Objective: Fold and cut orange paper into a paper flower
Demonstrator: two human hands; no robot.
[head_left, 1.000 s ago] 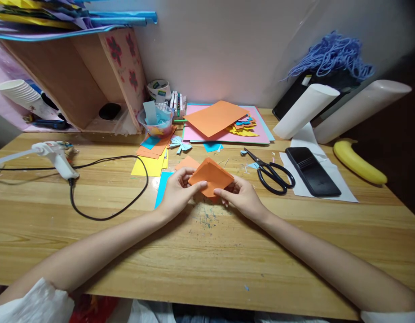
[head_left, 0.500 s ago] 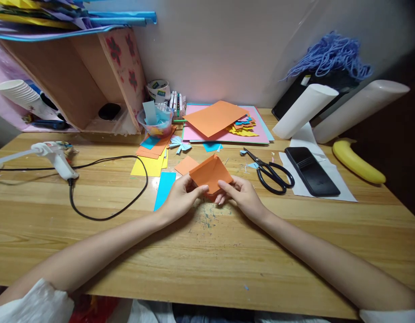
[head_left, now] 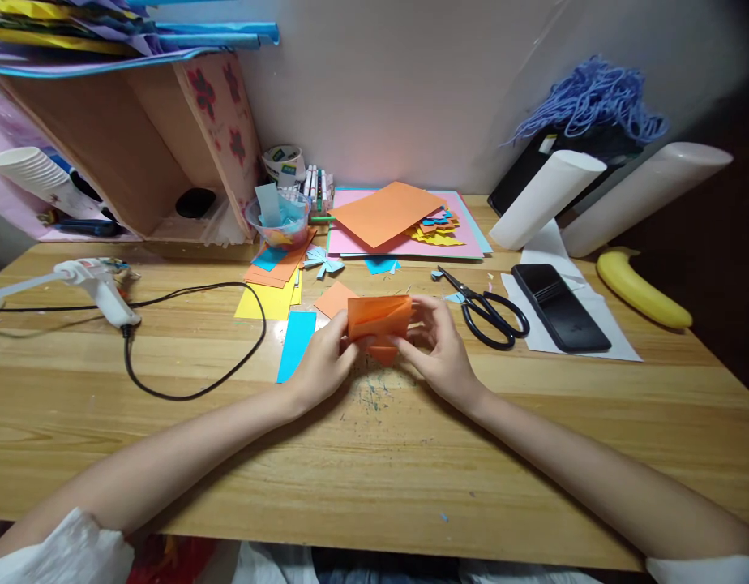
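Observation:
A folded orange paper (head_left: pixel 379 318) is held just above the wooden table (head_left: pixel 374 462), near its middle. My left hand (head_left: pixel 322 367) pinches the paper's lower left edge. My right hand (head_left: pixel 442 350) grips its right side, with fingers curled behind it. The paper's top flap stands nearly upright, and a small orange point shows below it. A blue paper strip (head_left: pixel 296 345) and a loose orange scrap (head_left: pixel 334 298) lie just left of my left hand.
Black scissors (head_left: pixel 487 310) lie right of my right hand, then a black phone (head_left: pixel 560 307) on white paper and a banana (head_left: pixel 640 289). A glue gun (head_left: pixel 95 285) and its black cord (head_left: pixel 198 381) lie left. Coloured sheets (head_left: pixel 404 221), a plastic bowl (head_left: pixel 279 221) and white rolls (head_left: pixel 548 199) stand behind.
The orange paper lay as a flat diamond between my hands; now its top flap is folded up and it looks rectangular. My right hand has moved up around its right side.

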